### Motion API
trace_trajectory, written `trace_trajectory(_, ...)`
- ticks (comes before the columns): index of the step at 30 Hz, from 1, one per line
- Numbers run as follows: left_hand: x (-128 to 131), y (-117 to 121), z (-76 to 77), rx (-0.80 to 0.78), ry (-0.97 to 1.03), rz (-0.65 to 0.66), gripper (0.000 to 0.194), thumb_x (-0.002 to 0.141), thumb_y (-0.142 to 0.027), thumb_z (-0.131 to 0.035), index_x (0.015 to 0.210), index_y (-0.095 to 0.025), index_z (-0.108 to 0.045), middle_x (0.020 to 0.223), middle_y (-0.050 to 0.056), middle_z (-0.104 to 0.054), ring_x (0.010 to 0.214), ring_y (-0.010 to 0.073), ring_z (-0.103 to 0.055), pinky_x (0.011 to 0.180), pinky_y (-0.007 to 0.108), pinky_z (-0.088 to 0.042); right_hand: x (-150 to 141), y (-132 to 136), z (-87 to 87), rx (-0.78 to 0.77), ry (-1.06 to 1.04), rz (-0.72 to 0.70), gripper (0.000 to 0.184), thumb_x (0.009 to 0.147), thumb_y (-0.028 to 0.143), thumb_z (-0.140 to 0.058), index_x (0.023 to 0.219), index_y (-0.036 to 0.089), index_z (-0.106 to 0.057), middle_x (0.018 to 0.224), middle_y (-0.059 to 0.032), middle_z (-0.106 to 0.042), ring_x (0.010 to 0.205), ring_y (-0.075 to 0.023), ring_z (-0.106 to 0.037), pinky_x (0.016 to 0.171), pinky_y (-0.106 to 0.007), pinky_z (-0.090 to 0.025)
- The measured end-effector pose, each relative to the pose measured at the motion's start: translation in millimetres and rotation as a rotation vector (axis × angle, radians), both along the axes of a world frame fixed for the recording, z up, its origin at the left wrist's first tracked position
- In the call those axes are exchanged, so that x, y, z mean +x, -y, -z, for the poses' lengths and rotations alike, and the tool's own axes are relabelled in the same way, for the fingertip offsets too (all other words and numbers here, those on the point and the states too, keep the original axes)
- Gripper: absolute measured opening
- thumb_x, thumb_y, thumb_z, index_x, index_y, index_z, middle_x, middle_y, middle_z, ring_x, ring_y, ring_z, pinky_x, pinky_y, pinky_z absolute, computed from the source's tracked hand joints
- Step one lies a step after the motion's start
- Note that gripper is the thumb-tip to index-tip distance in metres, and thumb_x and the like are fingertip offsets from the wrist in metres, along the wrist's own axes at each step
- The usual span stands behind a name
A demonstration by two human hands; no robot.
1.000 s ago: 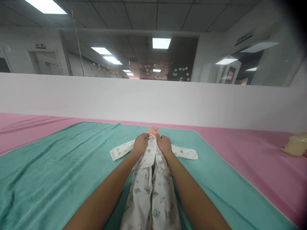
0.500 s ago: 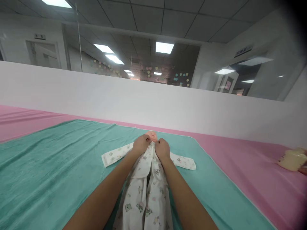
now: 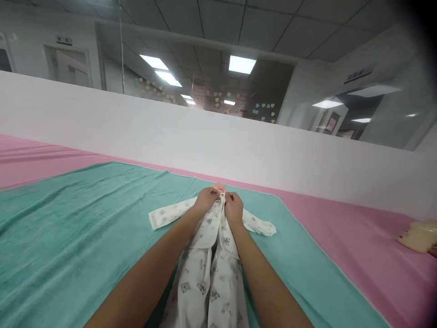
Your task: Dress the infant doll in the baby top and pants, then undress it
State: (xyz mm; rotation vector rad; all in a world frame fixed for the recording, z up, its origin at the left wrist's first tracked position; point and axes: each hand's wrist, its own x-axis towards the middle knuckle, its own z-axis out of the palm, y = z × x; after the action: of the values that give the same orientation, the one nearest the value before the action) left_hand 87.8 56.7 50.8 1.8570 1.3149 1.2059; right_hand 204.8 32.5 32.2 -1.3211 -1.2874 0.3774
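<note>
Near the far edge of the teal blanket (image 3: 102, 218), midway along it, a doll (image 3: 219, 187) lies on its back, its pinkish head toward the white wall (image 3: 218, 141) and mostly hidden behind two hands. It wears a white printed jacket (image 3: 203, 234), and white printed trousers (image 3: 194, 291) run down to the near edge of the view. The left sleeve (image 3: 172, 213) and the right sleeve (image 3: 260, 224) spread flat to either side.

At the collar, just below the head, the left hand (image 3: 206, 199) and the right hand (image 3: 234, 208) work close together with only a narrow gap between them. The left fingers are curled nearly closed, thumb and forefinger pinching cloth at the neckline; the exact bit is too small to make out. The right fingers are bent inward too, gripping the opposite front edge. Below them the panels part toward the hem.

Beyond the blanket's right edge, a pale yellow object (image 3: 419, 235) sits on the pink sheet (image 3: 341, 232).
</note>
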Motion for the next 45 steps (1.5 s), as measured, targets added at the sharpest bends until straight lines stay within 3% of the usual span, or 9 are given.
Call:
trace_trajectory(8, -1, 0, 2.8, -0.042, 0.087, -0.009, 0.004, 0.070, -0.020, -0.057, 0.071, -0.017, -0.059, 0.075, 0.001, -0.066, 0.072, 0.0151, -0.060, 0.066, 0.024, -0.045, 0, -1, 2.8, -0.008, 0.009, -0.030, 0.027, 0.079, 0.040, -0.042, 0.065, 0.021, -0.055, 0.071, -0.0011, -0.061, 0.068, -0.0164, -0.051, 0.065, -0.026, -0.038)
trace_trajectory(13, -3, 3, -0.8, -0.068, 0.120, 0.012, 0.013, 0.074, -0.025, -0.052, 0.067, -0.016, -0.058, 0.073, 0.003, -0.066, 0.072, 0.0155, -0.060, 0.067, 0.025, -0.045, 0, 1, 2.9, 0.019, 0.046, -0.128, 0.026, 0.078, 0.038, -0.045, 0.068, 0.023, -0.062, 0.072, 0.0011, -0.063, 0.071, -0.0168, -0.053, 0.069, -0.027, -0.039)
trace_trajectory(19, -4, 4, 0.5, -0.109, 0.179, 0.018, 0.020, 0.069, -0.019, -0.053, 0.089, -0.016, -0.056, 0.073, 0.001, -0.065, 0.072, 0.0142, -0.060, 0.064, 0.023, -0.045, 6, 0, 9.9, 0.086, 0.068, -0.282, 0.018, 0.074, 0.034, -0.054, 0.066, 0.024, -0.066, 0.087, -0.0004, -0.063, 0.085, -0.0163, -0.055, 0.081, -0.028, -0.039)
trace_trajectory(25, -4, -1, 4.8, -0.112, 0.236, 0.008, 0.028, 0.067, -0.018, -0.053, 0.095, -0.016, -0.057, 0.068, 0.000, -0.060, 0.070, 0.0151, -0.057, 0.065, 0.025, -0.043, 10, -2, 21.2, 0.056, -0.099, -0.300, 0.015, 0.072, 0.034, -0.057, 0.078, 0.021, -0.059, 0.077, 0.0010, -0.060, 0.074, -0.0145, -0.054, 0.075, -0.028, -0.042)
trace_trajectory(32, -10, -4, 11.3, -0.149, 0.363, 0.109, 0.034, 0.069, -0.018, -0.053, 0.103, -0.014, -0.054, 0.068, 0.001, -0.059, 0.062, 0.0124, -0.056, 0.057, 0.023, -0.043, 10, -11, 23.4, 0.074, -0.216, -0.405, 0.022, 0.067, 0.027, -0.062, 0.086, 0.020, -0.055, 0.086, -0.0012, -0.060, 0.082, -0.0135, -0.057, 0.081, -0.029, -0.045)
trace_trajectory(38, -11, -8, 16.0, -0.103, 0.355, 0.143, 0.033, 0.064, -0.013, -0.058, 0.097, -0.017, -0.057, 0.066, -0.001, -0.059, 0.059, 0.0113, -0.055, 0.057, 0.022, -0.041, 12, -15, 25.0, 0.087, -0.233, -0.436, 0.024, 0.065, 0.023, -0.063, 0.087, 0.020, -0.053, 0.090, -0.0022, -0.061, 0.084, -0.0138, -0.057, 0.083, -0.030, -0.045)
trace_trajectory(45, -11, -11, 18.4, -0.064, 0.290, 0.149, 0.021, 0.063, -0.013, -0.059, 0.083, -0.016, -0.059, 0.078, 0.002, -0.063, 0.072, 0.0131, -0.059, 0.064, 0.023, -0.044, 12, -15, 23.9, 0.051, -0.216, -0.384, 0.019, 0.068, 0.026, -0.059, 0.084, 0.019, -0.053, 0.086, -0.0016, -0.061, 0.083, -0.0144, -0.058, 0.081, -0.029, -0.045)
